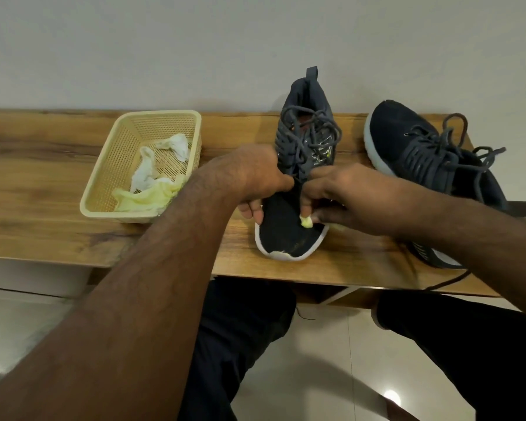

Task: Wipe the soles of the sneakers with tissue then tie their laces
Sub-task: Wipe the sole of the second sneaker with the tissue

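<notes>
Head view: a long wooden table (58,183) with a brown grain stands against a pale wall (164,41); 2 dark navy knit sneakers with white soles sit on it. The nearer dark navy sneaker (289,226) stands upright in the middle of the table, toe towards the person and heel towards the wall, its grey laces (308,138) lying loose over the tongue. The left hand (255,180) grips this sneaker from its left side, fingers curled against the upper and the thumb over the lace area. The right hand (343,196) reaches in from the right and pinches a small wad of pale yellow tissue (306,221) between curled fingertips, pressed to the toe fabric just above the white sole edge. The second dark navy sneaker (422,159) lies to the right, near the first but apart from it, toe pointing towards the wall, its own grey laces (465,147) untied and spread; the right forearm covers its near end. On the left part of the table sits a cream perforated plastic basket (104,177), holding crumpled white tissues (164,159) and a crumpled pale yellow tissue (146,197). Below the table edge show the person's dark trousers (240,329) and a glossy tiled floor (331,375).
</notes>
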